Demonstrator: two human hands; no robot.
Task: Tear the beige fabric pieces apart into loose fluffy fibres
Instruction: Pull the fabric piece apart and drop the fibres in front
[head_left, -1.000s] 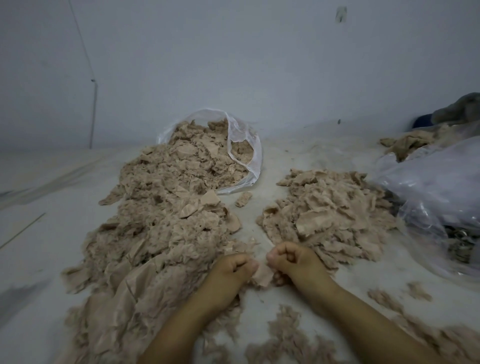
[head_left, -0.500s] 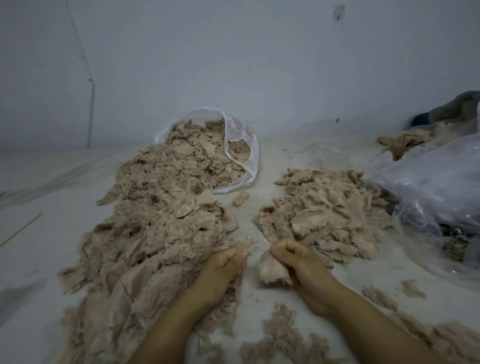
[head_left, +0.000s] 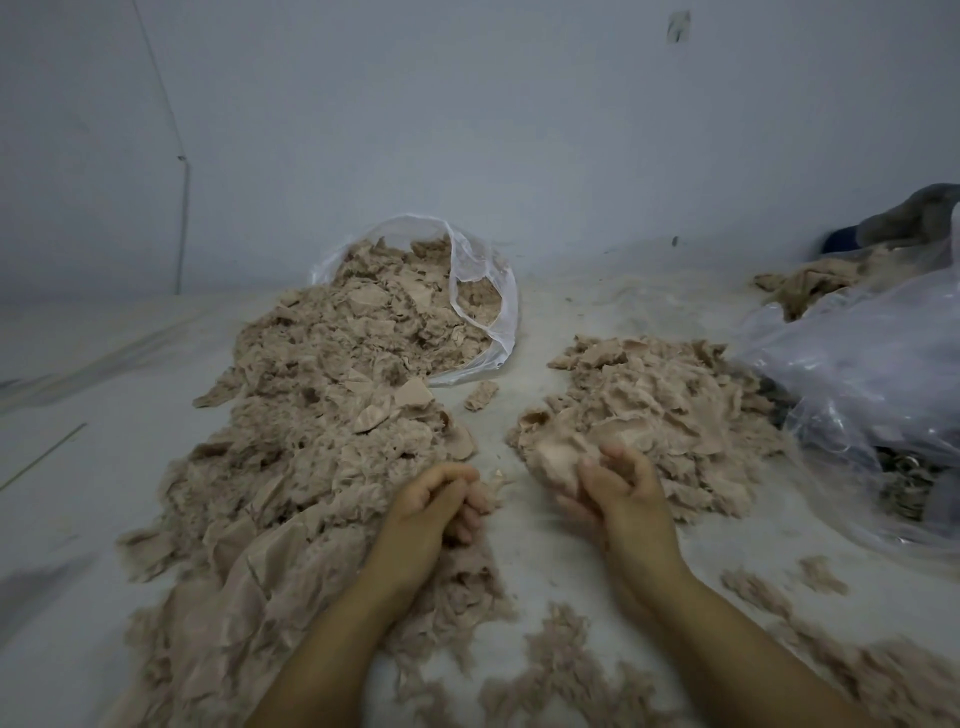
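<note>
Two heaps: beige fabric is lying in two mounds on the pale floor (head_left: 104, 395), which is carrying everything in sight.
Left heap (head_left: 311, 415): the biggest mass, spilling out of a clear plastic bag (head_left: 483, 291) by the wall and running down toward the person's left forearm; flat torn pieces are mixing with fuzzy fibre.
Right heap (head_left: 675, 410): smaller, sitting just beside a crumpled clear plastic sheet (head_left: 862, 364) at the right edge.
Far right: more beige cloth (head_left: 810, 283) is lying behind that sheet, with something grey and blue (head_left: 904, 218) past it; too dim to tell what.
Loose fibres (head_left: 561, 670): fluffy tufts are lying scattered between and beside the forearms.
Left hand (head_left: 436, 506): resting at the near edge of the left heap, fingers curling inward around a small wisp of fibre.
Right hand (head_left: 618, 493): hovering at the near edge of the right heap, fingers curling loosely; it is blurred, so I cannot tell whether the pale fabric piece (head_left: 558, 460) just beside it is being held.
Single scrap (head_left: 480, 395): lying alone between the two heaps.
</note>
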